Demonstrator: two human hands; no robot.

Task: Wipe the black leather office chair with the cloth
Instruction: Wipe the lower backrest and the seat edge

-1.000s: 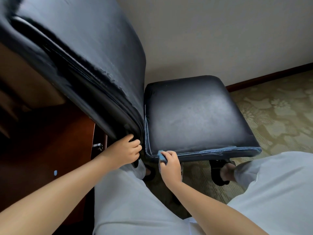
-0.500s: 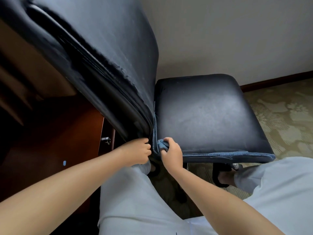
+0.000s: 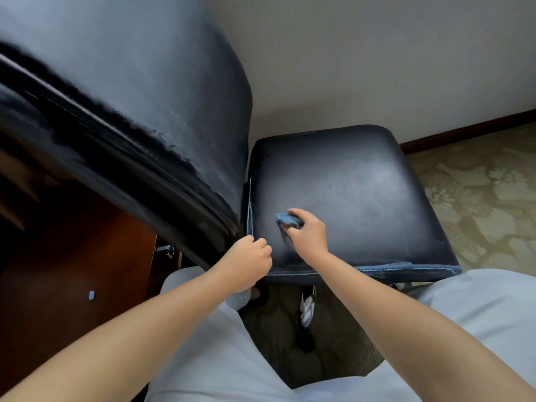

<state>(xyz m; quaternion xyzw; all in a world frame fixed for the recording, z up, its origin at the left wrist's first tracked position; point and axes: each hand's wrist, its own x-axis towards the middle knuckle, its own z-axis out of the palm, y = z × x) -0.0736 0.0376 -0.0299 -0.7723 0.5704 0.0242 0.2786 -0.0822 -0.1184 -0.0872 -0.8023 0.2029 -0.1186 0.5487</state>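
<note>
The black leather office chair fills the view: its tall backrest [image 3: 150,105] leans over the upper left, and its square seat [image 3: 356,192] lies below it on the right, with worn, frayed edges. My right hand [image 3: 307,232] presses a bunched blue cloth [image 3: 285,220] onto the seat's near left part, by the gap to the backrest. My left hand [image 3: 246,262] is curled at the seat's near left corner, under the backrest's lower edge; whether it grips the corner is unclear.
A dark red-brown wooden cabinet [image 3: 75,274] with a metal knob [image 3: 165,249] stands left, behind the backrest. A pale wall and dark baseboard [image 3: 470,133] close the far side. Patterned green carpet [image 3: 481,198] lies right. My light-trousered legs flank the chair's chrome base [image 3: 307,306].
My right hand has carried the cloth from the seat's near left edge up onto the seat's top surface. My left hand stays at the corner. The view has moved closer.
</note>
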